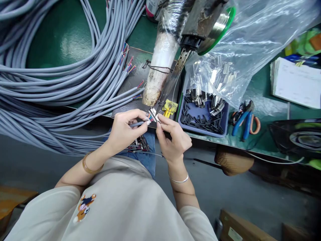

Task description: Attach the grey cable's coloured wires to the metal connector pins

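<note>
Pinched between the thumb and fingers of my left hand (129,126) is a grey cable (136,124), its coloured wires fanned out at the end. Those wires meet a silver multi-pin connector (153,114), which the closed thumb and index finger of my right hand (173,135) grip from the right. Just above the connector is the tip of a soldering iron (173,75), fixed in place and pointing down. Whether the tip touches the connector I cannot tell. A yellow sponge (173,104) lies right behind my right fingertips.
Many grey cables (75,75) spread over the left of the green bench. A white wrapped tube (159,57) and a solder spool (220,30) stand above my hands. On the right are a blue bin (203,129) of connectors and black sleeves, pliers (243,122) and a paper stack (297,82).
</note>
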The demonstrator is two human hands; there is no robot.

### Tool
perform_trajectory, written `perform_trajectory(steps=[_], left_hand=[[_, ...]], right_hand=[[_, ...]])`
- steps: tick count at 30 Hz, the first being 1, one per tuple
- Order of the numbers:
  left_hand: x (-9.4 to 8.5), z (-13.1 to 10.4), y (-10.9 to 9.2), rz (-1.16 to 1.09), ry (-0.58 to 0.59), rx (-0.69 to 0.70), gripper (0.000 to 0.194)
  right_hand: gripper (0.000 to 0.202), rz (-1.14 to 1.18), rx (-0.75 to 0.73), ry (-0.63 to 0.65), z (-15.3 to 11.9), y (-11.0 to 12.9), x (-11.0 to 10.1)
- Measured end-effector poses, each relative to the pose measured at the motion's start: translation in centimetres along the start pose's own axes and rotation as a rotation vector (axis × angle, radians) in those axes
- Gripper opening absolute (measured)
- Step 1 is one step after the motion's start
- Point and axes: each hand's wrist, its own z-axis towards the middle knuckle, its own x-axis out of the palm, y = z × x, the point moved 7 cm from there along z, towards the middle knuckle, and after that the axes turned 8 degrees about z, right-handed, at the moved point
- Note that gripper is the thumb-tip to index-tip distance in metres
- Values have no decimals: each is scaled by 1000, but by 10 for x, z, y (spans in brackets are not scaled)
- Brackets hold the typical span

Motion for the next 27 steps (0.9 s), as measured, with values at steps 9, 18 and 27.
perform_trajectory(steps=[9, 18, 27], left_hand=[[2, -22, 7, -134, 70, -46, 12], [9, -37, 25, -454, 345, -372, 26], [6, -51, 14, -229, 265, -122, 19]], right_hand=[[20, 3, 14, -98, -16, -2, -15], [9, 107, 204, -95, -24, -1, -41], [24, -194, -3, 420, 0, 42, -4]])
